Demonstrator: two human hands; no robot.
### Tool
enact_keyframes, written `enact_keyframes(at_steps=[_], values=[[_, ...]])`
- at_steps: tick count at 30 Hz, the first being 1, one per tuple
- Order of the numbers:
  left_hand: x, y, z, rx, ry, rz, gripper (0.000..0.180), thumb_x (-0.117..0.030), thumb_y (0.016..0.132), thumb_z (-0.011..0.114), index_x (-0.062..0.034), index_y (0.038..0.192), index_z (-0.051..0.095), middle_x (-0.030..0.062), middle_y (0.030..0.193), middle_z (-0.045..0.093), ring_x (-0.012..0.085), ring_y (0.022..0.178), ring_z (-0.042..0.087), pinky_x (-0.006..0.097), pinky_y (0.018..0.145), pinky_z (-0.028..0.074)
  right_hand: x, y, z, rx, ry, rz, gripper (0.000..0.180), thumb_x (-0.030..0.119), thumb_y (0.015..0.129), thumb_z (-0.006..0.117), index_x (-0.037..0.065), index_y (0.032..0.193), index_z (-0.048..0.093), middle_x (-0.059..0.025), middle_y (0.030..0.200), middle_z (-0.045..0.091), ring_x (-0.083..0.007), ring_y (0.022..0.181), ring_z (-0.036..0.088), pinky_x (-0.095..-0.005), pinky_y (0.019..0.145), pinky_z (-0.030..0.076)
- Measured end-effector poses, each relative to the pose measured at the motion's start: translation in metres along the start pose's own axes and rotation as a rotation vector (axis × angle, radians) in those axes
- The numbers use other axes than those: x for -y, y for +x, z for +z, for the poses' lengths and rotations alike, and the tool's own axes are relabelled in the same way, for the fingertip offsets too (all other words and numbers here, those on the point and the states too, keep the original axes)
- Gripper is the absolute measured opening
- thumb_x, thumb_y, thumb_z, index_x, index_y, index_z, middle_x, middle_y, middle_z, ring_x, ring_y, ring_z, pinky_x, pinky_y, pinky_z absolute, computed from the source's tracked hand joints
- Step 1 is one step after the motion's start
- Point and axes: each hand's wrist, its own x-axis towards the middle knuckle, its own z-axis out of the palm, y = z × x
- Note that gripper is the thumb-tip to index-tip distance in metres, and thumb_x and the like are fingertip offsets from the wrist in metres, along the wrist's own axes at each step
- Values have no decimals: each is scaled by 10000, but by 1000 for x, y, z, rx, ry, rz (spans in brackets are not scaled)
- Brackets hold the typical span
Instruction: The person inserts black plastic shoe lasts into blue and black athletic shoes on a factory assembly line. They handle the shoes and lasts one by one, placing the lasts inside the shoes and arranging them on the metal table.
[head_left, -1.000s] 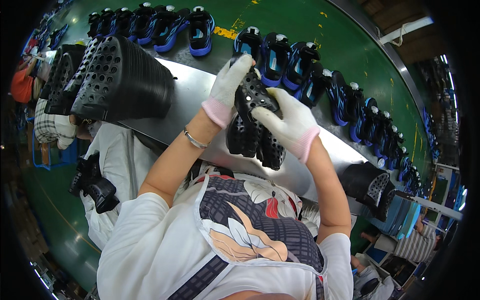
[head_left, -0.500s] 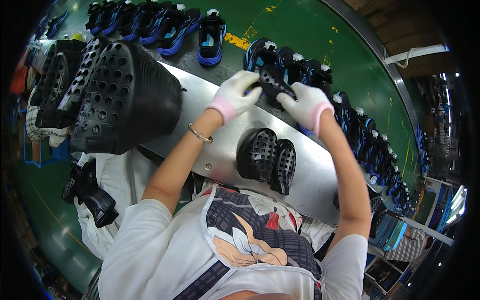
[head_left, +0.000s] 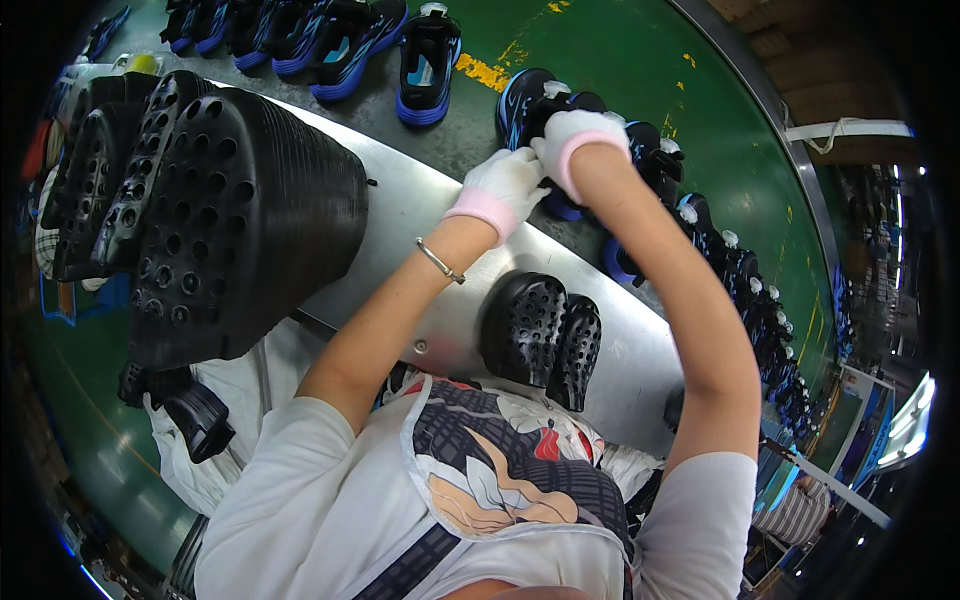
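Note:
Both of my hands wear white gloves with pink cuffs and reach out over the belt. My left hand (head_left: 503, 184) and my right hand (head_left: 575, 138) press together on a blue and black shoe (head_left: 538, 110) standing in the row on the belt. What lies between the fingers is hidden by the gloves. Nearer to me, two short stacks of black perforated insoles (head_left: 545, 335) lie on the metal shelf (head_left: 400, 215).
A large stack of black perforated insoles (head_left: 225, 215) stands on the shelf at my left. More blue and black shoes (head_left: 428, 65) line the dark belt (head_left: 470, 140), curving away right. Green floor (head_left: 620, 60) lies beyond. White sacks (head_left: 230, 400) hang below the shelf.
My hands carried a black insole from in front of my chest out to the shoe on the belt. The small insole stacks stayed on the shelf.

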Motion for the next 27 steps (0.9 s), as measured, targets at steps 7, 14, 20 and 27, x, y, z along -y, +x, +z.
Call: enact_keyframes(at_steps=[7, 14, 20, 27], values=[[-2, 31, -12, 422, -28, -290, 351, -397, 841, 593, -109, 1021, 681, 151, 1010, 680, 353, 940, 635, 418, 823, 516, 11, 26, 19, -72, 30, 111, 270, 146, 850, 600, 66, 1093, 686, -145, 1130, 669, -286, 1044, 652, -377, 847, 530], [-17, 24, -38, 474, -14, -414, 289, -330, 861, 624, -94, 1015, 688, 136, 1033, 676, 330, 959, 644, 406, 834, 523, 11, 9, 8, -64, -23, -36, 241, 149, 820, 626, 79, 1037, 701, -137, 1068, 686, -288, 996, 664, -373, 827, 532], [-2, 24, -23, 386, 74, -276, 355, -419, 840, 599, -108, 984, 694, 149, 977, 682, 351, 904, 640, 415, 813, 518, 15, 20, -1, -154, -151, -152, 202, 76, 749, 674, 57, 946, 715, -162, 977, 701, -297, 896, 690, -370, 750, 551], [-21, 30, -24, 404, 168, -284, 290, -329, 848, 611, -108, 1019, 688, 141, 1057, 672, 338, 981, 633, 418, 841, 515, 6, 28, 11, -273, -16, -96, 210, 104, 823, 586, 78, 981, 722, -147, 1020, 697, -291, 934, 684, -382, 770, 551]])
